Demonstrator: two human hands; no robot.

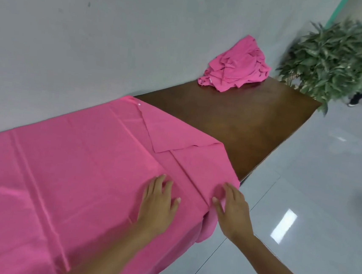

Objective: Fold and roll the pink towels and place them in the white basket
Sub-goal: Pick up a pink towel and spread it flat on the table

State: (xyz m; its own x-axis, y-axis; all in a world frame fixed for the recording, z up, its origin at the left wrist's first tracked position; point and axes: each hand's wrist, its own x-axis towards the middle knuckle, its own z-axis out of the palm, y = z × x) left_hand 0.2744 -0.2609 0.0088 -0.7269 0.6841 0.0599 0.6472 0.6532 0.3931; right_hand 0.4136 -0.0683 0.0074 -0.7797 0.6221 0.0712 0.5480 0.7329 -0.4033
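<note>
We hold our left hand (158, 203) flat, palm down, fingers straight and close together, pointing away from us, with the thumb spread toward the other hand. Our right hand (232, 210) lies just beside it, not touching, also palm down with straight fingers and its thumb angled inward. Our left forearm (115, 256) and right forearm (277, 270) are bare, spreading apart behind the hands.
</note>
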